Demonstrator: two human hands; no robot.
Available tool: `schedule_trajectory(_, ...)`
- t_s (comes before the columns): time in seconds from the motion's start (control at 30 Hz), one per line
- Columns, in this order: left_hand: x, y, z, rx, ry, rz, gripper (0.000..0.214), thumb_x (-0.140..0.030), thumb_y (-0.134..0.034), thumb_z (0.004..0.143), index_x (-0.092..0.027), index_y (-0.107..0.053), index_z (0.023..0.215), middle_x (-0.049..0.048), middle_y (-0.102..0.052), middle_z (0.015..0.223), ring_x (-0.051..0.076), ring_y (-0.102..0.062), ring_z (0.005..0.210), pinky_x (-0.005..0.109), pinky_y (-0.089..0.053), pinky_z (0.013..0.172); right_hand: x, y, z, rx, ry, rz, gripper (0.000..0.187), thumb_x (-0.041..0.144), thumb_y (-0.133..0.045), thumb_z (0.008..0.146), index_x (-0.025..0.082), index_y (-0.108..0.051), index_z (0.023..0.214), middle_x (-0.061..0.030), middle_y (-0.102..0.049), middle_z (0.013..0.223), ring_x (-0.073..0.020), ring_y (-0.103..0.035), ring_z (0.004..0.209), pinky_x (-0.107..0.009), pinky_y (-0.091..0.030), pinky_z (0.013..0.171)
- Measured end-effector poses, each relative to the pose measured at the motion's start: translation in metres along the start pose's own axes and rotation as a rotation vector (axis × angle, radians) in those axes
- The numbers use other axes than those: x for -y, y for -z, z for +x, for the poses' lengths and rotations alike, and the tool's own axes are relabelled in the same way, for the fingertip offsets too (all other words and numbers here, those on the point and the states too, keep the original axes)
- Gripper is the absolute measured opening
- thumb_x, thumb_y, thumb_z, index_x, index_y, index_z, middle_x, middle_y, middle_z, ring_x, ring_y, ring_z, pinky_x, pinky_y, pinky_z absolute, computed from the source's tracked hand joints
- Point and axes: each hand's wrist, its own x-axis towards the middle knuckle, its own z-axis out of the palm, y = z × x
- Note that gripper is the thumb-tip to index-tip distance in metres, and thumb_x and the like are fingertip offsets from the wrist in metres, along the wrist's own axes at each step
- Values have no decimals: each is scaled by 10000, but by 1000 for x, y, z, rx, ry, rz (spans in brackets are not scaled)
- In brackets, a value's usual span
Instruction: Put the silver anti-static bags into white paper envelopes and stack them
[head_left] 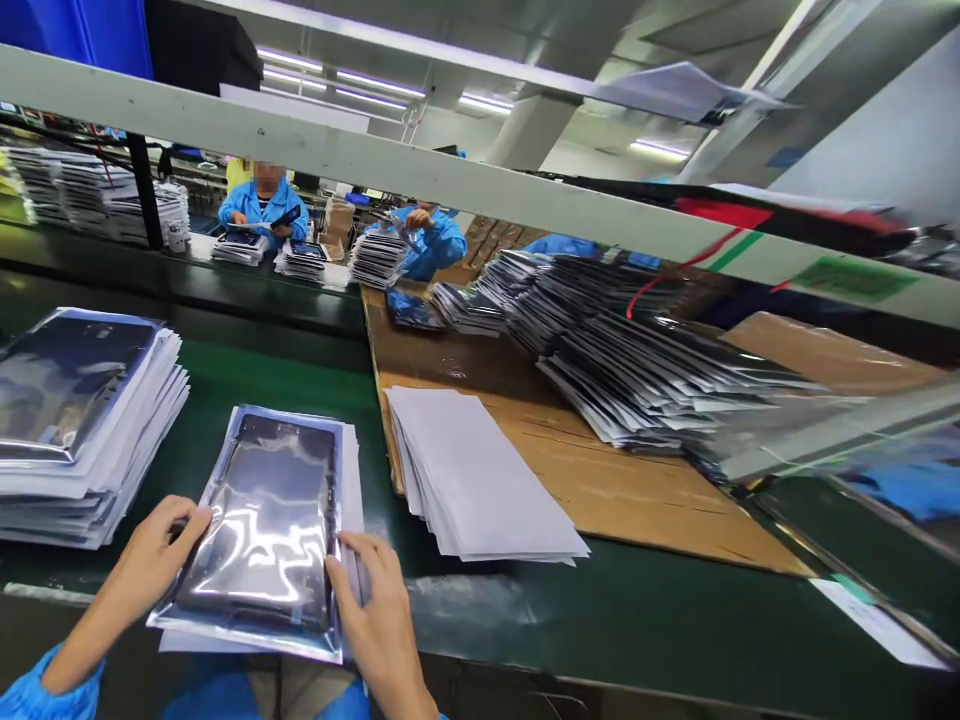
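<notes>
In front of me is a flat black tablet-like panel in a shiny clear plastic sleeve (262, 520), with white paper sheets (352, 480) showing from under it. My left hand (161, 550) grips its left edge, thumb on top and the other fingers partly hidden. On the opposite edge my right hand (375, 600) is closed, with thumb and fingertips on the sleeve and the paper. To the left stands a tall stack of similar sleeved panels and paper (82, 400). A pile of white paper (480, 475) lies to the right, partly on a cardboard sheet (637, 505).
A long fanned row of sleeved panels (630, 370) covers the back of the cardboard. A pale beam (450, 165) crosses above the green bench (525, 610). Beyond it, people in blue (262, 205) work by more stacks (379, 255). A slanted bar (840, 430) stands at right.
</notes>
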Motion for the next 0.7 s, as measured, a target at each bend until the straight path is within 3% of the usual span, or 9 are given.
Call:
schedule_trajectory(0.07, -9, 3, -6, -64, -30, 187, 375, -518, -373, 854, -218, -570, 744, 47, -608, 849, 229, -597, 850, 300, -428, 710, 1, -3, 3, -10, 13, -34, 253, 338, -526, 853, 212, -638, 1042, -100, -615, 1040, -268, -556, 1022, -439, -420, 934)
schedule_trajectory(0.17, -27, 11, -11, -30, -38, 322, 375, -487, -326, 886, -235, -478, 654, -4, -545, 663, 194, -567, 658, 279, -365, 579, 0, -6, 4, 1, 13, -54, 325, 363, -524, 861, 188, -609, 1121, -105, -587, 1029, -270, -543, 1013, -439, -418, 924)
schedule_trajectory(0.23, -40, 17, -11, 21, -22, 242, 394, -520, -349, 875, -233, -408, 611, -36, -484, 561, 168, -521, 554, 266, -341, 533, -1, -8, 4, 3, 7, -63, 357, 369, -525, 862, 189, -594, 1162, -100, -564, 1025, -269, -536, 1016, -433, -416, 923)
schedule_trajectory(0.3, -52, 22, -12, 72, 36, 28, 369, -567, -433, 828, -232, -440, 674, -49, -512, 561, 164, -543, 549, 256, -377, 530, -4, -11, 3, 8, -3, -67, 371, 378, -528, 858, 204, -592, 1179, -93, -548, 1021, -269, -535, 1014, -430, -419, 918)
schedule_trajectory(0.37, -61, 24, -13, 166, 115, -232, 371, -574, -546, 765, -239, -511, 919, -44, -614, 656, 188, -619, 624, 263, -454, 565, -6, -13, 3, 15, -4, -59, 394, 394, -526, 856, 207, -588, 1198, -93, -540, 1017, -272, -535, 1010, -437, -419, 916)
schedule_trajectory(0.47, -64, 25, -20, 262, 185, -430, 656, -528, -648, 715, -262, -412, 1267, -16, -704, 793, 219, -675, 742, 298, -534, 660, -7, -12, 4, 2, -17, -28, 425, 411, -528, 854, 208, -574, 1225, -101, -545, 1034, -280, -527, 1029, -456, -405, 934)
schedule_trajectory(0.6, -54, 23, -33, 184, 213, -484, 708, -514, -685, 684, -287, -452, 1313, -3, -734, 843, 243, -691, 806, 323, -562, 755, 7, -2, 1, -123, -54, 74, 397, 439, -605, 804, 226, -617, 1138, -98, -578, 1051, -280, -537, 1040, -448, -414, 927)
schedule_trajectory(0.7, -53, 19, -37, 85, 189, -461, 704, -499, -726, 635, -329, -515, 1285, -26, -742, 818, 263, -695, 834, 331, -572, 754, 24, 4, -5, -99, -115, 352, 351, 457, -611, 802, 207, -617, 1049, -66, -658, 923, -221, -620, 874, -358, -493, 815)
